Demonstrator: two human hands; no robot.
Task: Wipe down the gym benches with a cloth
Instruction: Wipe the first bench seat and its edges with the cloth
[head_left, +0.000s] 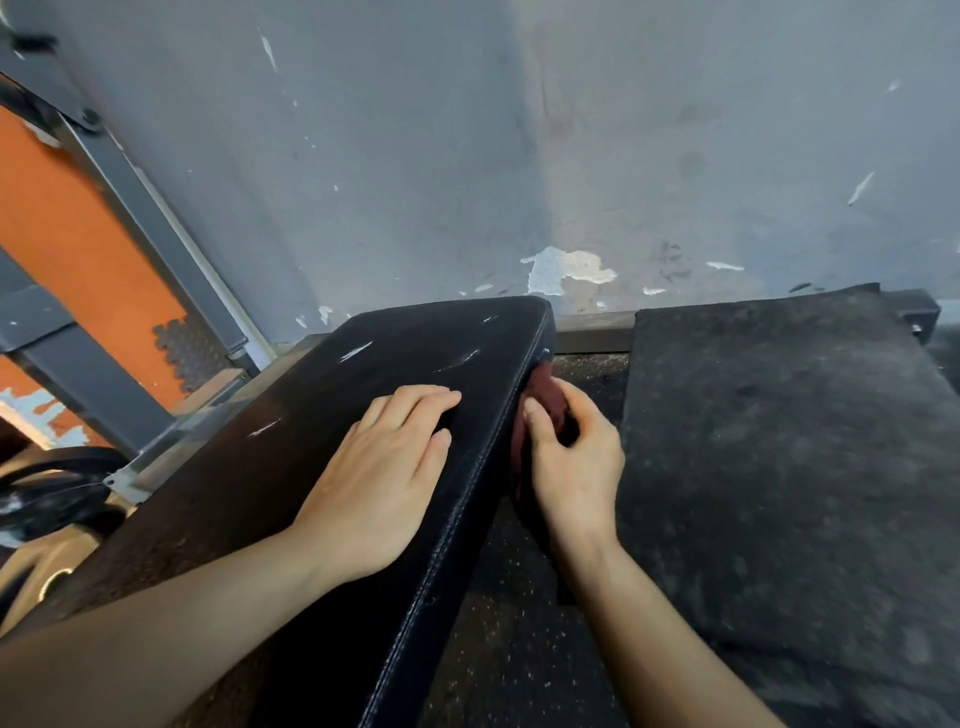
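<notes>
Black padded vinyl, stitched along its edge and scuffed with pale scratches, covers the bench (405, 353) under my left hand (379, 478). That hand lies palm down on the top surface, fingers (415, 405) straight and close together, pointing toward the far end of the pad, the thumb alongside near the seam. It grips nothing; it only rests on the pad.

My right hand (571, 457) works just over the seam, at the bench's right side face. Its fingers are curled around a dark red cloth (545, 400), the thumb pressing the bunched fabric from the near side. The cloth sits between those fingers and the side of the pad, touching it, and part of it hangs below my palm. How far it hangs I cannot tell, as the fabric merges with shadow.

Beyond my fingertips stands a grey wall (467, 156) with chipped paint. To the right of my right hand lies a dark grey mat (779, 441), apart from the bench, with speckled floor (519, 649) between them. Left of my left hand, a grey metal frame (156, 218) crosses an orange panel (78, 234).
</notes>
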